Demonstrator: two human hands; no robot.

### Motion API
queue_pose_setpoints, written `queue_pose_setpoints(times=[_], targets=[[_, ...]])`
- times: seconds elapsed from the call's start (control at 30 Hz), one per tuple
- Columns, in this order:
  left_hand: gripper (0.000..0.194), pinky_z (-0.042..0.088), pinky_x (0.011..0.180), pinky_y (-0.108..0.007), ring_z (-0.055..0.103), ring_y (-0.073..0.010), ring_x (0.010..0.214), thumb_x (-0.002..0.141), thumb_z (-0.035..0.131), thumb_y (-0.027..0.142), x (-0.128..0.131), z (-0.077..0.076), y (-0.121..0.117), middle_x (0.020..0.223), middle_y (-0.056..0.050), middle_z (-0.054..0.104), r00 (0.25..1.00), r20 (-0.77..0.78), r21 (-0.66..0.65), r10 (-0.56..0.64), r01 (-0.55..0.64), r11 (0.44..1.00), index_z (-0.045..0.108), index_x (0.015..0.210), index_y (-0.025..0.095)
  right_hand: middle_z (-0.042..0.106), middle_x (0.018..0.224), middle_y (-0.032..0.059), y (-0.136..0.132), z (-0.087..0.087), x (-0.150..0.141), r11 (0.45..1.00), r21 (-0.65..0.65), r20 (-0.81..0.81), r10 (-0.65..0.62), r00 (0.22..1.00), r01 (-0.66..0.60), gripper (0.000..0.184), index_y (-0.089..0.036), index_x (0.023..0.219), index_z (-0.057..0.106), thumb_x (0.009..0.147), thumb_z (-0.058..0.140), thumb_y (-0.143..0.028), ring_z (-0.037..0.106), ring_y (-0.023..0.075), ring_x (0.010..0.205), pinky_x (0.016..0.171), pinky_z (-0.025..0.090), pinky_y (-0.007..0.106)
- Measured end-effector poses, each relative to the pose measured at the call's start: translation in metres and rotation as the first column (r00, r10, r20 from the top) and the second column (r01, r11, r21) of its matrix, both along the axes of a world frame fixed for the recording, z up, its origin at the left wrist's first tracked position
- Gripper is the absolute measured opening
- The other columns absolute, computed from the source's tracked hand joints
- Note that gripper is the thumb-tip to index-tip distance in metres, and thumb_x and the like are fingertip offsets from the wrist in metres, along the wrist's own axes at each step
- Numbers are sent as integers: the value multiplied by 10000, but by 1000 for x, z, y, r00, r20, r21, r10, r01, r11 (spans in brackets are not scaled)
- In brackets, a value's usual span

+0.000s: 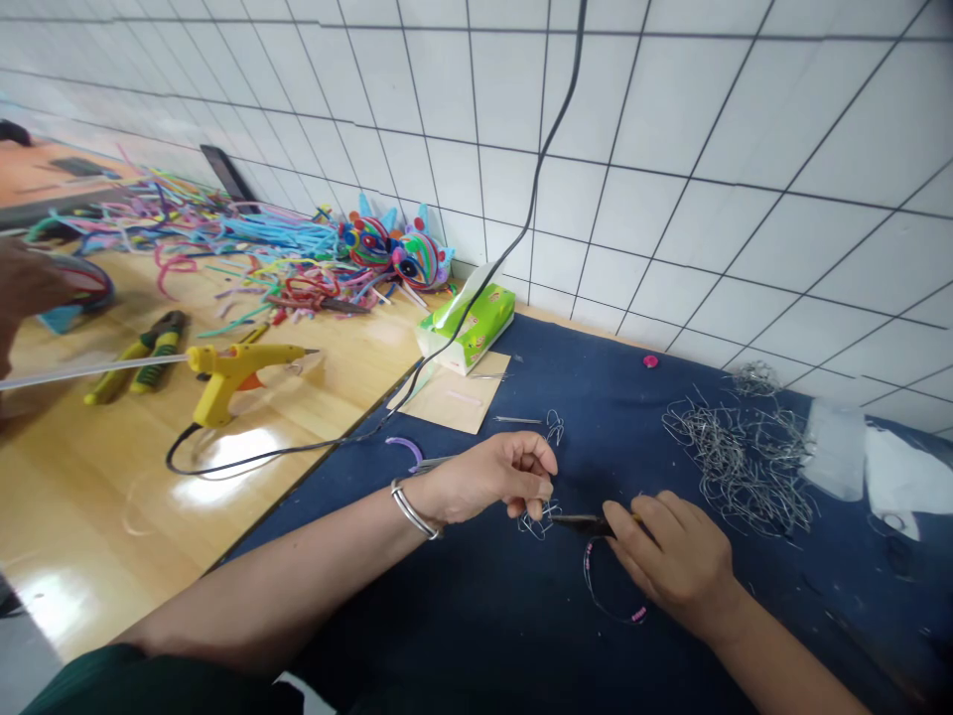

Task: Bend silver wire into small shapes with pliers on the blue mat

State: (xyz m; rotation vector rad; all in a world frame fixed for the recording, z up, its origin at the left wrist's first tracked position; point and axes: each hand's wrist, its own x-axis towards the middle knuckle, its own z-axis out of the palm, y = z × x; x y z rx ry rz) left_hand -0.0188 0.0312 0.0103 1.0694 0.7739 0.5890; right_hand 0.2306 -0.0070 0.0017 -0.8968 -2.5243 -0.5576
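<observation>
My left hand (521, 472), a metal bangle (414, 510) on its wrist, is closed in a pinch at a thin bent wire (542, 518). More bits of the silvery wire show just below these fingertips; whether they lie on the cloth I cannot tell. From the right, my right hand (674, 556) is wrapped round a pair of pliers (581, 523), whose dark jaws point at the wire; their handles are mostly hidden by the fingers. Beneath the pliers lies a thin wire loop with pink beads (638, 615), partly covered by my right hand.
A tangled wire pile (734, 462) sits on the dark blue cloth (476, 636) at right, beside clear plastic bags (835, 449). Behind stands a green tissue pack (476, 333). Leftward are a yellow glue gun (230, 377), its cord, cutters (149, 357), colourful pipe cleaners (275, 238) and another person's hand (30, 293).
</observation>
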Motion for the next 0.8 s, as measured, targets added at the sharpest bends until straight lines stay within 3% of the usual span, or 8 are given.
queue_pose_setpoints(times=[0.27,0.37,0.57,0.8], targets=[[160,402,470,-178,574,-93,564,749,589,219,3,5,-2,618,21,552,991,-124,169,55,-33,985,475,834,145,528,689,17,0,1,-3,994,-108,32,-14,999,17,175,-189,949,595,786,556,-238,460,123,654,615,362,262],[102,424,530,-201,567,-93,603,779,541,206,4,11,-7,656,12,565,972,-209,315,105,-34,948,472,830,150,516,698,19,1,-1,-5,983,-181,27,-26,999,30,172,-187,944,595,802,533,-262,456,120,650,604,349,256],[45,391,565,-213,523,-90,602,800,477,154,5,19,-15,691,14,580,868,-439,648,231,128,751,501,834,169,503,693,14,1,-3,-9,939,-339,-10,-65,998,58,148,-190,884,596,813,517,-294,465,111,629,564,333,237],[125,395,637,-230,557,-123,727,835,412,130,3,24,-16,834,-25,604,829,-531,754,173,370,543,514,896,168,526,712,7,-2,-1,-12,865,-499,-58,-88,994,48,115,-208,865,594,799,526,-274,499,108,628,570,362,224]])
